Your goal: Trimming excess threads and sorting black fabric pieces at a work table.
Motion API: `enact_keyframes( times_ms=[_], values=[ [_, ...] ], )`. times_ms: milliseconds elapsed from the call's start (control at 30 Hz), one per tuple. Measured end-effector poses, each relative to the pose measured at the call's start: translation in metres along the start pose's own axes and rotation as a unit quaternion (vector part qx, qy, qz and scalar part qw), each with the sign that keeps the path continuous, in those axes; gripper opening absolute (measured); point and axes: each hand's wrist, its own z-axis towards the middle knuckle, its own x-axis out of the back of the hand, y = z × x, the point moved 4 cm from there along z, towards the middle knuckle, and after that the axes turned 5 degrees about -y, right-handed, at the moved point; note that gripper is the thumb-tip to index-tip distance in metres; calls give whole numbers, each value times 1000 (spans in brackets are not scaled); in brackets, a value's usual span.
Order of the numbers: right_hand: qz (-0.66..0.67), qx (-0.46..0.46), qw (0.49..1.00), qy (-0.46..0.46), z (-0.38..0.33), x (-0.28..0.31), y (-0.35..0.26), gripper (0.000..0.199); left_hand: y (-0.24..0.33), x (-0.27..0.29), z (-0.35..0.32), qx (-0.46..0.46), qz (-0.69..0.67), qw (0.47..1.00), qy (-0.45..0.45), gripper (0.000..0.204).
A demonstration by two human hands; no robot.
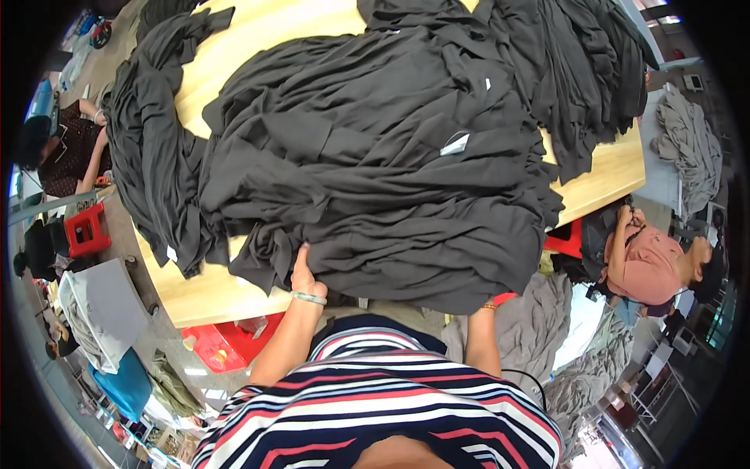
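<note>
Head view showed a wooden table almost covered by a large heap of dark grey cloth pieces, with more dark cloth draped over its far left edge. Grey fabric lay on a surface at far right, and a red stool stood at left. At the near edge, the left hand gripped a fold of the heap. The right hand was hidden under the cloth; its fingers could not be told.

Right hand hidden under the black fabric pile.
</note>
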Motion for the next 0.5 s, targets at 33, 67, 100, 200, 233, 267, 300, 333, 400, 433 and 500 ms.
enact_keyframes(
  times_ms=[33,67,100,200,233,267,300,333,400,433,500],
  values=[
    [9,24,1000,-11,2,-3,-11,51,-3,7,10,-25,15,998,47,44],
    [19,46,999,-23,6,-7,-22,51,-8,10,19,-27,19,999,38,44],
    [29,48,998,-43,17,-10,-22,51,-8,21,22,-35,10,999,-14,40],
    [60,83,992,-78,21,-18,-32,52,-11,32,0,-11,-14,997,-78,35],
    [70,106,989,-81,14,-13,-41,52,-9,14,-22,-20,-4,995,-93,40],
    [79,120,986,-89,7,-11,-46,52,-1,1,-49,-34,-5,993,-113,47],
    [87,131,983,-95,-3,-9,-52,52,11,-4,-69,-31,-11,990,-135,55],
    [94,142,980,-100,-13,-7,-57,52,27,-16,-90,-34,6,988,-153,59],
    [112,145,975,-123,-15,-10,-60,53,67,-30,-130,-122,39,962,-241,62],
    [118,169,971,-118,-28,-13,-69,53,90,-48,-135,-168,71,945,-271,60],
    [137,202,962,-119,-44,-13,-67,53,128,-88,-144,-184,11,911,-370,56]
  ],
)
